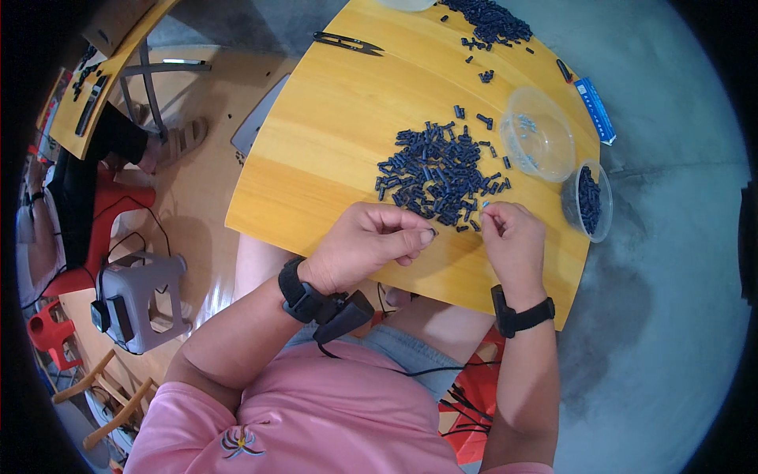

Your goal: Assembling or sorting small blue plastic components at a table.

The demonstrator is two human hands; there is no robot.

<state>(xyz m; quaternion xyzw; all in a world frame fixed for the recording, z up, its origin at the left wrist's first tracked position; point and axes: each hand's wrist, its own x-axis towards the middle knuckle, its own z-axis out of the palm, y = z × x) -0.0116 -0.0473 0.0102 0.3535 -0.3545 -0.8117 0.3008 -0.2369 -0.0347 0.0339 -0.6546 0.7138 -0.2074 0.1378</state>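
My left hand [371, 241] is closed in a pinch at the near edge of a pile of small black cylindrical parts [438, 170]. A bit of something dark shows at its thumb tip, most likely one such part, mostly hidden by the fingers. To its right, my right hand [515, 241] is also pinched, with a tiny light-blue piece [485, 205] at its fingertips. The two hands are apart, both over the near side of the yellow table [316, 150]. A clear round tub [562, 122] holding a few tiny light-blue pieces stands beyond my right hand.
Right of that tub, a smaller clear cup [604, 209] of black parts leans tilted. A second black heap [493, 22] lies at the far end, near a blue-and-white packet [596, 110]. Black thread snips [347, 42] lie far left. Another person's foot [178, 146] and a grey stool [142, 300] are at left.
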